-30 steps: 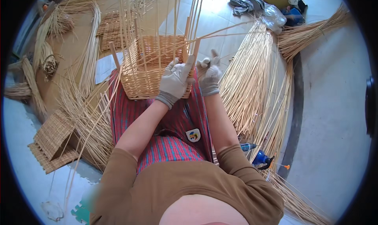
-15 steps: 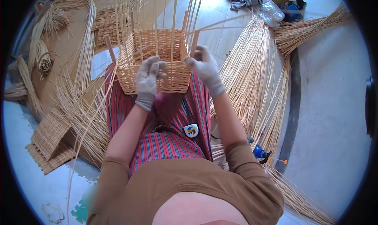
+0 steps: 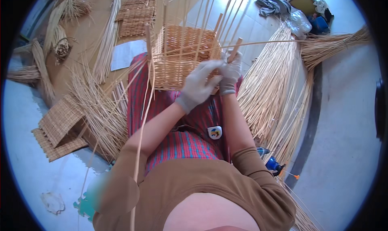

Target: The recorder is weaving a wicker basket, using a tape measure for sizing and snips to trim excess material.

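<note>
A tan wicker basket [image 3: 169, 74] rests on my lap, with long thin upright stakes rising from its sides and thicker wooden posts at its corners. My right hand [image 3: 231, 71], in a pale glove, is closed round the front right corner beside the corner post [image 3: 235, 49]. My left hand [image 3: 199, 84], also gloved, reaches across the basket front to the same corner. Its thumb and fingers are apart, and the fingertips meet the right hand. One long weaving strand [image 3: 266, 42] runs off to the right from the corner. Other loose strands hang at the basket's left corner.
Bundles of long wicker strands [image 3: 268, 85] lie on the floor to the right, and more strands [image 3: 99, 113] to the left. Woven panels [image 3: 60, 120] lie at the left. A blue tool [image 3: 274, 165] sits near my right elbow; cloth and bags [image 3: 299, 23] are at the far right.
My left hand has moved right, from the middle of the basket front to its right corner. The right hand has closed in round that corner. The view has shifted, and the basket is turned slightly.
</note>
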A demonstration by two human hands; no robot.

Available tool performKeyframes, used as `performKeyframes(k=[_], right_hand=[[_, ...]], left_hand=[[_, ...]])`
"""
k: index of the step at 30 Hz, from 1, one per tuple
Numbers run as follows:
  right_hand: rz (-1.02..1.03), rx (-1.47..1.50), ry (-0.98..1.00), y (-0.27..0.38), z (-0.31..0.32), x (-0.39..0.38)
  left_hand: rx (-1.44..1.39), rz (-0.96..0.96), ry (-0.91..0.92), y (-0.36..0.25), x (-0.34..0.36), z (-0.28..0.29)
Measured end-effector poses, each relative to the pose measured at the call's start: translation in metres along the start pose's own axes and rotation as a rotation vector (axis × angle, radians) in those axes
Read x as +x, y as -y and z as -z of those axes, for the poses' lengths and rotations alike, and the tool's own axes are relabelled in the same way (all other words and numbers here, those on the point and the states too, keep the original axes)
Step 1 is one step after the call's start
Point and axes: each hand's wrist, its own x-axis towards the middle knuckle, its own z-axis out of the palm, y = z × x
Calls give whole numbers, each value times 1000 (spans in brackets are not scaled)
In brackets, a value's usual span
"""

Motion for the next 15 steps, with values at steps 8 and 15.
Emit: performKeyframes(k=[8,15], right_hand=[[111,314,96,93,-4,-51],[-39,184,365,80,-13,-80]], left_hand=[[520,146,-142,47,-56,136],[660,76,28,65,-43,111]])
